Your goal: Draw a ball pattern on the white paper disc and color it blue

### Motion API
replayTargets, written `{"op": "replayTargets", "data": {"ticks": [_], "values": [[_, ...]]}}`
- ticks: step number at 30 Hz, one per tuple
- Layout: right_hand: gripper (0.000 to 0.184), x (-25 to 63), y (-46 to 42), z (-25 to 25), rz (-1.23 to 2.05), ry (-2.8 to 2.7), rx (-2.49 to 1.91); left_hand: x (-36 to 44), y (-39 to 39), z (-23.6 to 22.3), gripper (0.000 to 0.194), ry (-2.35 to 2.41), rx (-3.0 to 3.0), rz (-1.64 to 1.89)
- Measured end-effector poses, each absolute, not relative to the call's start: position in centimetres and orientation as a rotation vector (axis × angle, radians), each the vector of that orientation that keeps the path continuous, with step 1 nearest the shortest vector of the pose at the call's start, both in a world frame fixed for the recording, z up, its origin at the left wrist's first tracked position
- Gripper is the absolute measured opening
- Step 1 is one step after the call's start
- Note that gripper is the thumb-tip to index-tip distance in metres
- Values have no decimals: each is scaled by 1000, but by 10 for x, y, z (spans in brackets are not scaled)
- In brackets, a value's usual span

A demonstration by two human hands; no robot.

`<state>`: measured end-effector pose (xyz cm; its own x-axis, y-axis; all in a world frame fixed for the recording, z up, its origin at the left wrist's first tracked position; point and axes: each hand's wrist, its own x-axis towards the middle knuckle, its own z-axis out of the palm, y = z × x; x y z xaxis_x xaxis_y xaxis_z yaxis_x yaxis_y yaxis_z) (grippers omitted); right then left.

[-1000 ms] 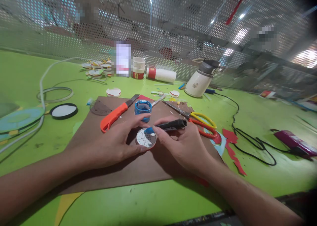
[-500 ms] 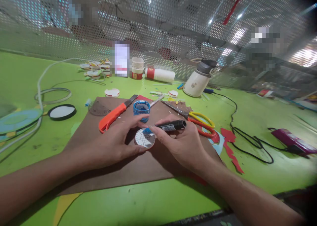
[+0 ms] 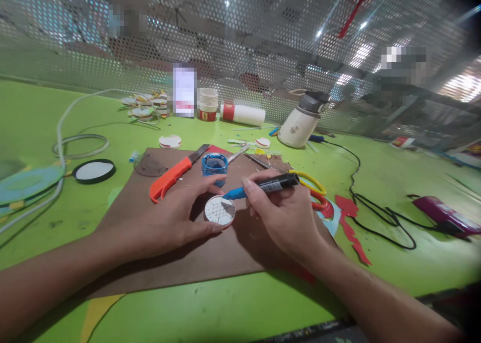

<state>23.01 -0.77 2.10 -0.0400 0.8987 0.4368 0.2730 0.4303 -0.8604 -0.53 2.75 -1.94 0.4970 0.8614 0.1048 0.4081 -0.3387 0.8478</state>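
Between thumb and fingers, my left hand (image 3: pixel 180 210) grips a small round white disc (image 3: pixel 219 213) by its edge; a pattern of dark lines and dots covers its top. My right hand (image 3: pixel 280 208) is closed round a black and blue marker pen (image 3: pixel 268 185). The pen's blue end points left, at the disc's upper right edge; whether it touches I cannot tell. Just behind the disc stands a small open jar (image 3: pixel 215 163) with blue stains. Under both hands lies a brown board (image 3: pixel 180 268).
An orange utility knife (image 3: pixel 171 178) lies left of the jar, by a clear protractor (image 3: pixel 150 165). Scissors (image 3: pixel 311 183) are partly hidden behind my right hand. Farther back are paper cups (image 3: pixel 244 114) and a white bottle (image 3: pixel 298 125). A black cable (image 3: pixel 356 183) runs at right.
My right hand has drawn the pen back to the right, and more of its blue end shows. More of the disc's pattern is uncovered. My left hand keeps its hold.
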Motion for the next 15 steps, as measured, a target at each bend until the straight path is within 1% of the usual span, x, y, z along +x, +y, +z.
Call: {"op": "replayTargets", "data": {"ticks": [3,5,8,11,15], "values": [[9,228,-7,18,733,-1594,-1034,-6,28,-20,68,1042,1963,715],[8,226,-7,16,781,-1577,-1016,-6,28,-22,71,1040,1972,715],[12,224,-6,14,833,-1559,-1000,-5,27,-23,78,1041,1960,711],[13,223,-6,13,822,-1552,-994,-4,27,-23,77,1037,1956,713],[13,223,-6,13,819,-1566,-1017,-4,27,-22,84,1027,1967,732]]}}
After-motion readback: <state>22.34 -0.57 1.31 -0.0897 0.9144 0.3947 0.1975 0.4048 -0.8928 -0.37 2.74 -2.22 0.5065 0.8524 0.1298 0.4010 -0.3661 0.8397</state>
